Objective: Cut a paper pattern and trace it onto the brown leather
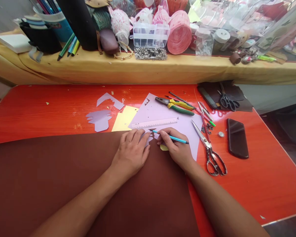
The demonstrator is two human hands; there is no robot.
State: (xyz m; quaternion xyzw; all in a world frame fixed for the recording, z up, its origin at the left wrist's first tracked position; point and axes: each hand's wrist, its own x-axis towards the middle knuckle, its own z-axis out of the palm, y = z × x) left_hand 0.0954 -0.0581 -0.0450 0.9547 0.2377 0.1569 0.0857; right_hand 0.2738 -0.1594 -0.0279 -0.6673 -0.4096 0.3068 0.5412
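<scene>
Here's your right hand [175,144], fingers clamped on the blue pen [178,139] at frame centre, its long axis sloping down-right from a tip near the lilac cut-out [150,138]. That cut-out lies left of them, partly under your left hand [130,149], the nearer, its fingers slightly apart. The ruler's [155,123] tiny print's unreadable.

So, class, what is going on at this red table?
A person's right hand holds a light-blue pen, its tip near the far edge of a large dark-brown sheet. The left hand presses down on a small lilac paper cutout there. Silver metal scissors and yellow-and-green pliers lie nearby.
</scene>
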